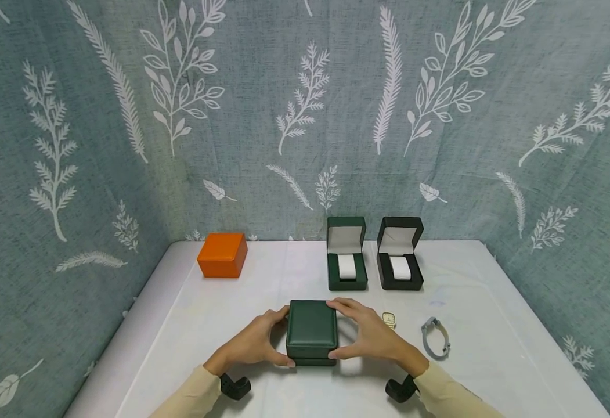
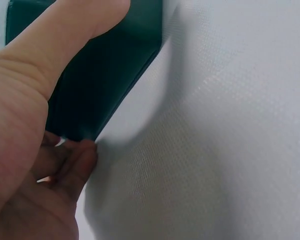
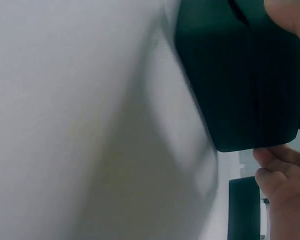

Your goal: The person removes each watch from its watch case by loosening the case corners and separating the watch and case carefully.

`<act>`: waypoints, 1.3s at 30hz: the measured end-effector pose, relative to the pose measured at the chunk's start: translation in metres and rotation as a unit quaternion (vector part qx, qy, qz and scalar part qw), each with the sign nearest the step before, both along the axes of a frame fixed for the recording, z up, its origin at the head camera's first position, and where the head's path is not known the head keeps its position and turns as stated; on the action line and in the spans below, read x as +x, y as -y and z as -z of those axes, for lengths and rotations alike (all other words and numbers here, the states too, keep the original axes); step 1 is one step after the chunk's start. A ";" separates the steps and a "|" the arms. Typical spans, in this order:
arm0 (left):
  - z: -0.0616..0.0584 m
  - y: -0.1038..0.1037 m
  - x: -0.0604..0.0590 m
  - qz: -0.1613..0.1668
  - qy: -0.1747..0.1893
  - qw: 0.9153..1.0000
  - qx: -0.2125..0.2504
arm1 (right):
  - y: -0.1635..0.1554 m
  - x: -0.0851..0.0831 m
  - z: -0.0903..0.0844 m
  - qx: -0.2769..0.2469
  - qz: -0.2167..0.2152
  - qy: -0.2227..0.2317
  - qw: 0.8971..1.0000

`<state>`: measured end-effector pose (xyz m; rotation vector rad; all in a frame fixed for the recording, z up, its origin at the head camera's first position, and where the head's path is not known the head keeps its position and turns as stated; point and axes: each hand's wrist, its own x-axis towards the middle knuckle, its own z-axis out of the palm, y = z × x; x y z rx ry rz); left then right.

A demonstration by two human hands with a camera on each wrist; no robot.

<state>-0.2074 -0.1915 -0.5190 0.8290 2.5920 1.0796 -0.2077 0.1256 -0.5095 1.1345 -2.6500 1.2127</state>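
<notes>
The closed green box [image 1: 312, 331] sits on the white bench [image 1: 493, 360], lower centre of the head view. The left hand [image 1: 255, 345] grips its left side, thumb [image 2: 75, 30] lying across the box wall and fingers curled at the lower edge. The right hand [image 1: 370, 337] grips the right side, fingers over the far corner and thumb at the near corner. Right of it lie a gold watch [image 1: 389, 319] and a grey watch [image 1: 435, 338]. Behind stand two open boxes [image 1: 346, 255] [image 1: 400, 255]; an orange box [image 1: 223, 255] rests upper left.
</notes>
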 end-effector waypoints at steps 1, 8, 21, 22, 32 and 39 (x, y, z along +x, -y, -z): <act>-0.001 0.000 0.000 0.000 0.003 1.000 0.000 | 0.000 -0.001 -0.001 -0.003 0.003 0.006 1.000; -0.004 -0.002 -0.002 0.004 0.028 1.000 0.010 | -0.003 -0.004 -0.004 -0.033 0.013 0.060 0.998; -0.001 -0.001 -0.003 0.008 0.044 0.999 0.011 | -0.003 -0.009 -0.005 -0.078 0.014 0.150 0.986; -0.001 -0.001 -0.003 0.007 0.043 0.999 0.010 | -0.002 -0.010 -0.005 -0.081 0.012 0.154 0.985; -0.001 0.000 -0.001 0.004 0.042 0.999 0.021 | -0.001 -0.014 -0.004 -0.100 0.011 0.164 0.981; 0.002 0.003 0.000 -0.006 0.020 1.000 0.015 | 0.003 -0.017 -0.005 -0.115 0.027 0.187 0.975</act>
